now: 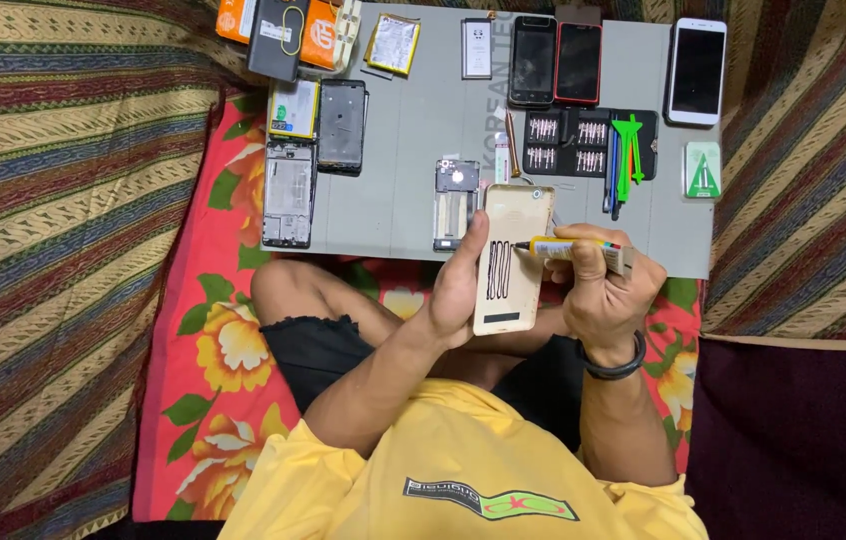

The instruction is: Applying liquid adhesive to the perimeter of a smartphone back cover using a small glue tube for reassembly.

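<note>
My left hand [460,283] grips a gold phone back cover [511,262] by its left edge, inner side up, with dark wavy lines of glue on it. My right hand [600,287] holds a yellow glue tube [571,248] whose thin nozzle touches the cover's right side near the top. Both hands are above my lap, just in front of the grey work mat [413,110].
On the mat lie a phone frame [456,190], more frames and parts [290,192], batteries [477,48], black and red phones [555,62], a white phone [696,71], a screwdriver bit set with green and blue pry tools [593,145]. Striped cloth surrounds a red floral sheet [205,350].
</note>
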